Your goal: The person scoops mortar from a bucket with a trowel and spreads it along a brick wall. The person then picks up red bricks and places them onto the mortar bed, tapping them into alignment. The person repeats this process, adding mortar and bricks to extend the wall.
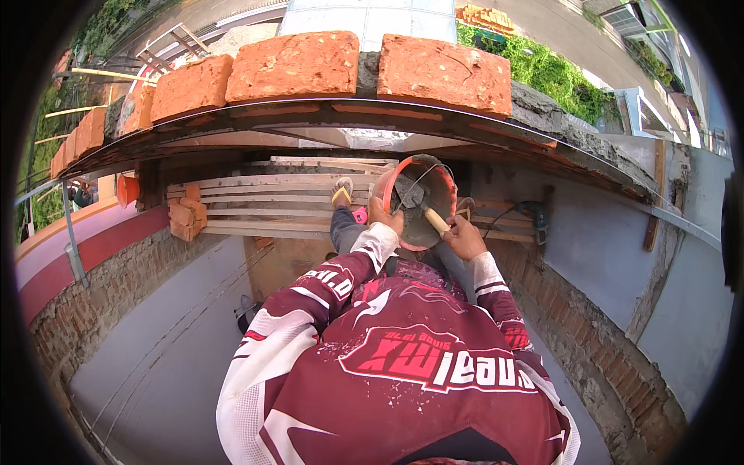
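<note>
An orange bucket (446,186) stands between my feet with grey mortar inside. My left hand (387,219) closes on the bucket's near left rim. In my right hand (465,238) is the wooden handle of a trowel (435,220), gripped at the near right side of the bucket. The trowel's blade, smeared with mortar, is down inside the bucket. Beyond the bucket, a row of red bricks (293,65) sits along the top of the wall, with a mortar-filled gap between two larger ones.
Under my feet is a wooden slat platform (267,200). A small stack of bricks (187,215) lies at its left end, and a green power tool (533,218) with a cable at its right. A pink round object (360,215) is by my left foot. Wet mortar (550,110) tops the wall at right.
</note>
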Available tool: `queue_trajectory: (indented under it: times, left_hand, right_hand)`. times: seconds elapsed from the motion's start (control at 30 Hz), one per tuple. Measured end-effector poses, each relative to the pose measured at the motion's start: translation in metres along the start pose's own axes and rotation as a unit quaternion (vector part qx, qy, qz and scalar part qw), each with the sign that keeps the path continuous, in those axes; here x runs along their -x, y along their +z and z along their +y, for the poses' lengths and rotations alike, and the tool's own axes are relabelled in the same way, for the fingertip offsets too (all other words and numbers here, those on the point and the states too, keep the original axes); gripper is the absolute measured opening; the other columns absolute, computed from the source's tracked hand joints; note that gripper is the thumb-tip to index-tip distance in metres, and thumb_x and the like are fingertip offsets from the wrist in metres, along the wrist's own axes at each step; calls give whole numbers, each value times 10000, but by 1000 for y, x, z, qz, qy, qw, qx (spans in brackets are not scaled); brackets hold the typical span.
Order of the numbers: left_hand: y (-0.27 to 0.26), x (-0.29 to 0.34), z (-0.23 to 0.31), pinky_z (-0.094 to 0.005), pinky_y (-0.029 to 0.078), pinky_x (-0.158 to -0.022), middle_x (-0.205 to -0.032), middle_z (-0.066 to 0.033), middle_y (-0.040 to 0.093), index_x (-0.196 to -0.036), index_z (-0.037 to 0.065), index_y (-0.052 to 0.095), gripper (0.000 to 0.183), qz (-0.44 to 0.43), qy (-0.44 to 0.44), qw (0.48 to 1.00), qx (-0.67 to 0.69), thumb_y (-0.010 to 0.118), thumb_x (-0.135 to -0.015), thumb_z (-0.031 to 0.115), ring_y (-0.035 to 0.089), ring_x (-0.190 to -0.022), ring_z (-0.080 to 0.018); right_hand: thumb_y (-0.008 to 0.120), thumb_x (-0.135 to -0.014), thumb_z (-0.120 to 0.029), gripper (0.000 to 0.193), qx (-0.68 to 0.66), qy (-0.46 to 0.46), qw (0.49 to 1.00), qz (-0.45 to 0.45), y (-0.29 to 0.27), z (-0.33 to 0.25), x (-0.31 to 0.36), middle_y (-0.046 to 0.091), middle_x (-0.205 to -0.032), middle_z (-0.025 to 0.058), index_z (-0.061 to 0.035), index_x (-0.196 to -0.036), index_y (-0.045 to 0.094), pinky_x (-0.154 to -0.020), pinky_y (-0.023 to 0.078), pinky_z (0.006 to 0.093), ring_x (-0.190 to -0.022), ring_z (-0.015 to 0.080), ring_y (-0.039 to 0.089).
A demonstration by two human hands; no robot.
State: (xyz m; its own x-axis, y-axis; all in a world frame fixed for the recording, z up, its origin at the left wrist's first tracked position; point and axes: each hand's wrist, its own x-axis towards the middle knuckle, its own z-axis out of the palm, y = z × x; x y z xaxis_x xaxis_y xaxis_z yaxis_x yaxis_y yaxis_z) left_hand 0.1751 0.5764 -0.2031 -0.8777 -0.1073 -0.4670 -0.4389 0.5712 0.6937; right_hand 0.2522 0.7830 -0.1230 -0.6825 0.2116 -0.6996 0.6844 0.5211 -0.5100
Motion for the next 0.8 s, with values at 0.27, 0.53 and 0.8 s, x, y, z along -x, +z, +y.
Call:
queue_trajectory:
  times: [0.27, 0.53, 0.8]
  left_hand:
    - [-82, -52, -110, -442, 498, -897, -1029, -229, 640, -1099, -6, 471, 458, 154, -258, 948, 102, 762, -756, 77, 663, -979, -389]
    - [-158, -97, -186, -513, 597, -852, -1127, -267, 673, -1296, 40, 496, 552, 258, -504, 821, 82, 663, -872, 353, 699, -995, -433]
    - [-177, -231, -338, -532, 609, -781, -1203, -296, 636, -1296, 15, 441, 554, 414, -617, 550, 382, 688, -852, 236, 706, -973, -426]
  right_hand:
    - [699, -861, -222, 373, 111, -76, 991, 0, 16, 6, -47, 731, -909, 159, -19, -1170, 652, -835, 545, 407, -873, 320, 710]
    - [731, -813, -269, 389, 252, 48, 961, -106, 41, 70, -52, 736, -1075, 182, -65, -1143, 702, -900, 548, 422, -1000, 349, 708]
    - [705, -872, -296, 357, 357, 108, 908, -190, 30, 57, -87, 751, -990, 159, -71, -1149, 688, -856, 554, 409, -948, 311, 724]
